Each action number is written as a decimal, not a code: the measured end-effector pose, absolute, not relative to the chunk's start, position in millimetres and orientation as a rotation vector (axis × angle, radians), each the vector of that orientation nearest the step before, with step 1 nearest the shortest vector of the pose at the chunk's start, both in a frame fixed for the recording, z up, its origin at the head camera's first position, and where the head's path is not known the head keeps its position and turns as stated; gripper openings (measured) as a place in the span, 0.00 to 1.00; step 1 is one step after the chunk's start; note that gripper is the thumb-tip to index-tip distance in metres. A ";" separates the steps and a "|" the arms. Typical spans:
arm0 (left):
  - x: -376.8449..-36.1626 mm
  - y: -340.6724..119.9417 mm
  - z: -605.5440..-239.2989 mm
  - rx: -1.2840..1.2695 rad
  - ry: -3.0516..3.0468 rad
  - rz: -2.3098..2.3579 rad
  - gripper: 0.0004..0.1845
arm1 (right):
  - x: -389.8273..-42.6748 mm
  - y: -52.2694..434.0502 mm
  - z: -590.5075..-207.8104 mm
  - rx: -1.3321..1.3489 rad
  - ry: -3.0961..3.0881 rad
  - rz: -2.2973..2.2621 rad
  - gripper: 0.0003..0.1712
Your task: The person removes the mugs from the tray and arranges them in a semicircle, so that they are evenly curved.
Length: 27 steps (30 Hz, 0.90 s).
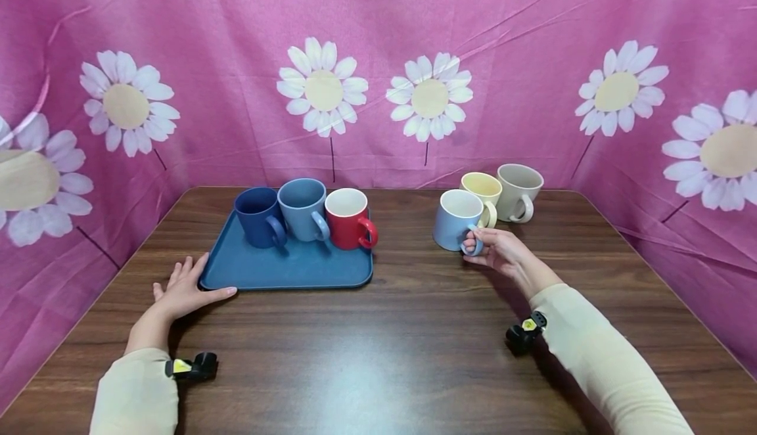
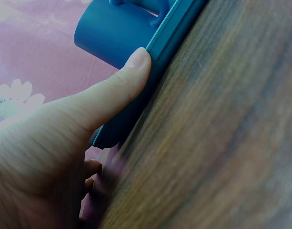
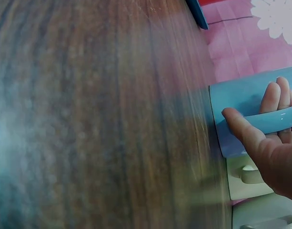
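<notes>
My right hand point(image 1: 503, 254) holds a light blue mug point(image 1: 454, 221) by its handle, the fingers passing through the loop. In the right wrist view the thumb lies along the side of the same mug point(image 3: 241, 93). My left hand point(image 1: 184, 290) rests at the near left corner of a blue tray point(image 1: 290, 274), fingers spread. Its thumb touches the tray's rim in the left wrist view. Along the tray's back stand a dark blue mug point(image 1: 255, 218), a grey-blue mug point(image 1: 301, 208) and a red mug point(image 1: 345, 221), all upright.
Behind the light blue mug stand a yellow mug point(image 1: 481, 185) and a grey mug point(image 1: 514, 192), close together at the back right. The brown wooden table point(image 1: 367, 349) runs back to a pink cloth point(image 1: 378, 152) with daisies.
</notes>
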State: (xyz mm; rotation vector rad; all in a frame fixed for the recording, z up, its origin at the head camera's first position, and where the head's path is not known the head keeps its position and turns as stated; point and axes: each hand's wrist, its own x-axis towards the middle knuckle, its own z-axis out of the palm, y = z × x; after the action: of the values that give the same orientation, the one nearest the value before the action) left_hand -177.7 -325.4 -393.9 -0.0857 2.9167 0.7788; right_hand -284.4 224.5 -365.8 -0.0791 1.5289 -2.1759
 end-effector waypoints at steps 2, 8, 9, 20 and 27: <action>-178.0 -325.7 -394.3 -0.085 2.914 0.780 0.55 | -284.0 224.7 -365.6 -0.080 1.522 -2.180 0.15; -178.1 -326.2 -394.7 -0.083 2.909 0.787 0.55 | -283.2 224.3 -366.0 -0.089 1.562 -2.169 0.14; -178.1 -326.2 -394.6 -0.083 2.910 0.788 0.55 | -283.1 224.2 -366.3 -0.092 1.584 -2.160 0.14; -178.4 -326.2 -394.4 -0.075 2.914 0.792 0.55 | -275.0 218.6 -363.5 -0.030 1.778 -2.140 0.13; -177.2 -326.2 -394.2 -0.074 2.907 0.791 0.55 | -270.7 217.0 -364.6 -0.068 1.830 -2.177 0.07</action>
State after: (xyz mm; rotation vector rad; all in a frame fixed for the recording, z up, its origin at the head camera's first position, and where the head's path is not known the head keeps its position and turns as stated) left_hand -177.2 -326.2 -394.2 -0.0735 2.9072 0.7911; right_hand -270.7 217.0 -364.6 -0.0678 1.8303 -2.1775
